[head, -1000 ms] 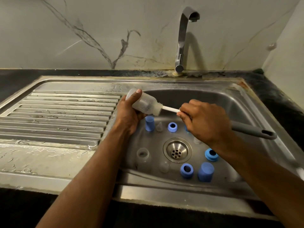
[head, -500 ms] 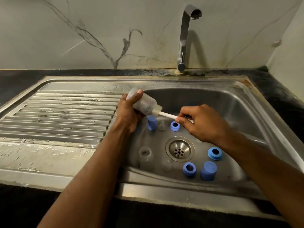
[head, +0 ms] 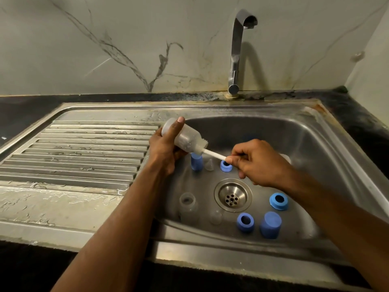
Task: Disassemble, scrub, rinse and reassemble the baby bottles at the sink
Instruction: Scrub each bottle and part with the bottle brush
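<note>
Marble-look wall behind, dark desk below it, and a steel sink with a ribbed drainboard on the left. The tap stands at the back, over the basin.

Left hand is up over the basin's left edge, grip wrapped around a clear bottle, thumb lying along its side. The bottle is tilted, neck pointing down and right. A white brush stem runs out of that neck, the brush head inside the bottle. Right hand has it: grip pinching the stem between thumb and fingertips, the other fingers curled in.

Down on the basin floor, parts are spread round the drain. Behind the drain, under the bottle: a blue cap, a clear teat, a blue ring just below the right thumb. Near side: a second clear bottle standing upright, mouth up, another clear teat beside it, then a blue ring and a blue cap close together. One more blue ring sits right of the drain, tilted.

Water streaks on the drainboard's flat front.
</note>
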